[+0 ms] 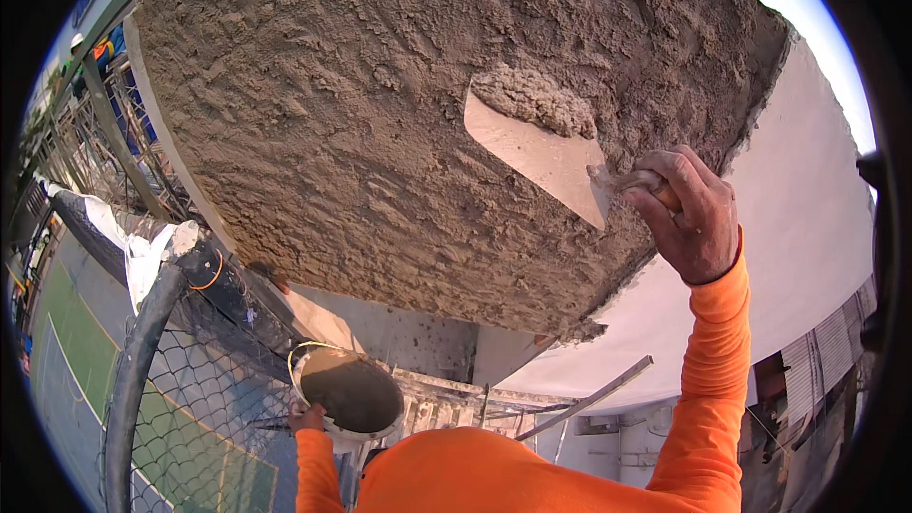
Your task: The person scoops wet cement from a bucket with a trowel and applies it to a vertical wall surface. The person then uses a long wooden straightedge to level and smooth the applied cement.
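My right hand (692,214) is wrapped round the wooden handle of a steel trowel (527,166), held against or close in front of a wall panel coated in rough grey mortar (332,114). A lump of wet mortar (532,100) lies along the trowel's upper edge; I cannot tell whether it touches the coating. Low down on the left, my left hand (309,415) grips the rim of a round bucket (347,388) with grey wet mix inside. Both my forearms are in orange sleeves.
At left stand a chain-link fence (180,427) with a dark pipe frame (142,361), white sheeting (133,247), scaffolding and a person in a white helmet (76,46), above a green court (66,313). At right are a smooth pale wall (798,171), a slanting bar (608,389) and corrugated sheets (817,366).
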Demonstrator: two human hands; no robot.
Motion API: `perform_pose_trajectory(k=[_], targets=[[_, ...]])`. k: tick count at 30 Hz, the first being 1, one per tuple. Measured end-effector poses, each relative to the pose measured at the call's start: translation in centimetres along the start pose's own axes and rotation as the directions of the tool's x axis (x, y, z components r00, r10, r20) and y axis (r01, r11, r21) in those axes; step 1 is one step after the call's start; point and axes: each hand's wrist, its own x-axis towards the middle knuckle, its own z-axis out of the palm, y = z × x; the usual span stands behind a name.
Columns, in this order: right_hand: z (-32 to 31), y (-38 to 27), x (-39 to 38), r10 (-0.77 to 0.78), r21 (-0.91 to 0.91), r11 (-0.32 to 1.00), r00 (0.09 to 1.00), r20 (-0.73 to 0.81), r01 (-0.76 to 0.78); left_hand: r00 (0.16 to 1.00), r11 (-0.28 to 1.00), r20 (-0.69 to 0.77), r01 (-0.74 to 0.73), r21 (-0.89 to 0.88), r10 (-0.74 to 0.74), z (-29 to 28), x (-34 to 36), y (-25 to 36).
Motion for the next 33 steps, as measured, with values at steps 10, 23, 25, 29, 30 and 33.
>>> perform_pose_trajectory(k=[10, 23, 25, 29, 30, 33], targets=[[16.8, -6.9, 9.2, -0.300, 0.967, 0.155, 0.923, 0.241, -0.202, 0.999, 0.999, -0.046, -0.012, -0.036, 0.010, -4.5, -2.8, 0.6], [28.1, -8.4, -14.1, 0.095, 0.692, 0.572, 0.874, 0.477, -0.440, 0.967, 0.979, 0.189, -0.189, 0.070, 0.173, -3.9, -5.2, 7.4], [27.9, -12.7, -17.5, -0.051, 0.414, 0.739, 0.568, 0.821, -0.532, 0.926, 0.958, 0.304, -0.266, 0.111, 0.222, -3.3, -5.3, 9.7], [31.6, -18.3, -21.3, -0.276, 0.287, 0.956, 0.532, 0.801, 0.063, 0.851, 0.907, 0.446, -0.386, 0.170, 0.278, -0.7, -6.3, 14.2], [33.3, -19.6, -22.1, -0.295, 0.214, 0.955, 0.588, 0.753, 0.204, 0.813, 0.872, 0.478, -0.458, 0.173, 0.332, 0.1, -6.6, 15.0], [39.2, -23.8, -24.0, -0.257, 0.181, 0.962, 0.446, 0.858, 0.206, 0.725, 0.821, 0.530, -0.564, 0.089, 0.440, 2.8, -7.5, 16.5]])
